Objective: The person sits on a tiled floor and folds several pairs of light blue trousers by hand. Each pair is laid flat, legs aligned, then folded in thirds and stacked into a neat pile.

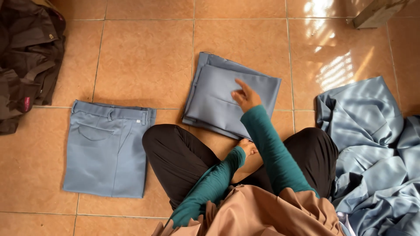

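Tan draped cloth [262,214] lies nearest, beyond it the right hand [245,97], fingers loose and gripping nothing, presses a smooth, squarely folded blue-grey garment [218,98] on glossy orange tiles [144,57], the left hand [247,146] tucked unreadably behind the forearm, folded trousers [105,148] left, crumpled satin-like blue fabric [372,148] right.

On the orange tiled floor [144,48], at the left, lies a pair of blue-grey trousers [107,148], folded flat with the waistband and a back pocket showing. In the upper left corner is a heap of dark brown clothes [26,57]. At the right edge, a loose pile of light blue shiny fabric [372,153] spreads out. A pale box corner [376,13] shows at the top right.
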